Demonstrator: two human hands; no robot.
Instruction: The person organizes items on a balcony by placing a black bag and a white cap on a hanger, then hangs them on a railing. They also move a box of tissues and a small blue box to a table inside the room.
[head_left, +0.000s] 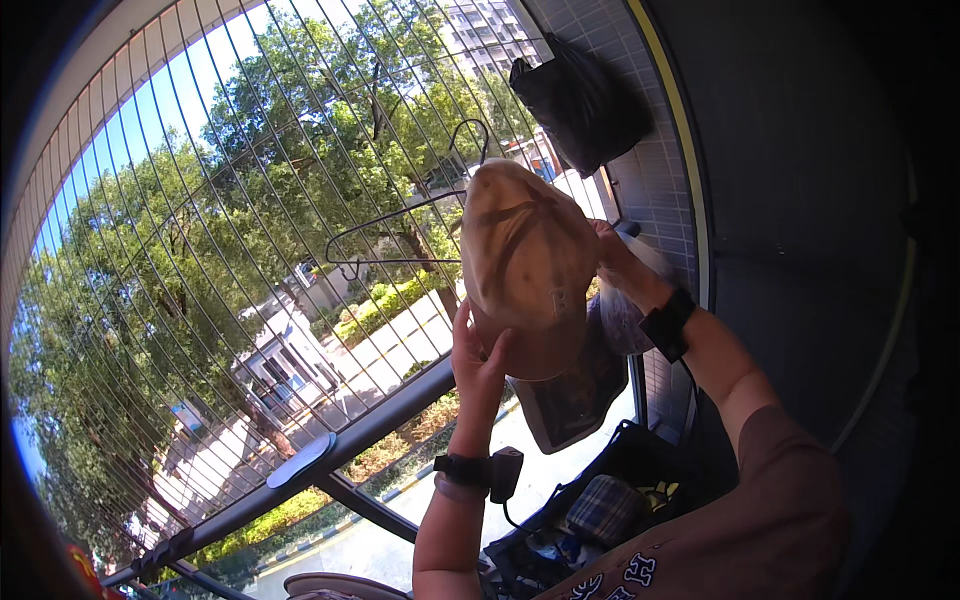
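A tan baseball cap (525, 262) with an embroidered mark is held up before the window bars, its crown towards the top of the view. My left hand (480, 364) grips its lower left edge near the brim, thumb on the near side. Against the cap's right edge, my right hand (619, 259) has its fingers partly hidden behind the fabric. A dark wire clothes hanger (390, 214) shows behind the cap, its hook above and one arm to the left; the cap covers the rest. Whether the two touch I cannot tell.
Metal window bars (247, 172) span the left, above a dark rail (375, 420) bearing a pale oval object (302, 461). A black plastic bag (585, 109) hangs upper right. Below are a dark panel-like object (574, 409) and a black container (637, 442) with a plaid item (606, 510).
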